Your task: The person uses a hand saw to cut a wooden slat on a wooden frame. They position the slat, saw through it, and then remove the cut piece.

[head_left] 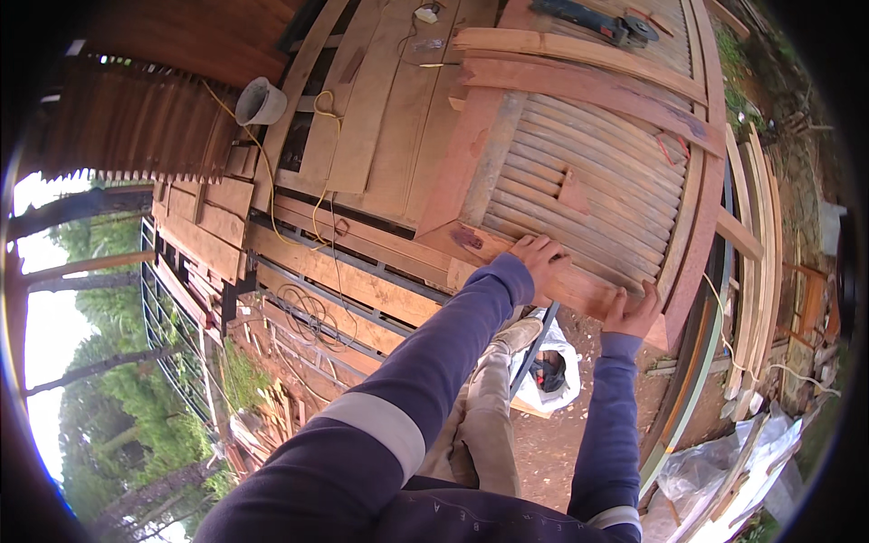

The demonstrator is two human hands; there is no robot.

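Observation:
A reddish wooden louvered panel [579, 172], framed by broad rails and filled with rows of slats, lies in front of me. My left hand [540, 262] grips its near rail, fingers curled over the top edge. Further right along the same rail [579, 288], my right hand [631, 312] also holds on, with its fingertips over the edge and some fingers a little apart. The undersides of both hands are hidden. A small wood piece [572, 192] rests on the slats. Two loose boards [579, 90] lie across the panel's far part.
An angle grinder [597, 23] lies at the far end. Wide planks [380, 118] spread to the left, with a yellow cord [269, 185] and a grey bucket [261, 101]. Below stands a white sack [563, 362]. Long timbers [756, 262] and plastic sheeting [706, 471] are at right.

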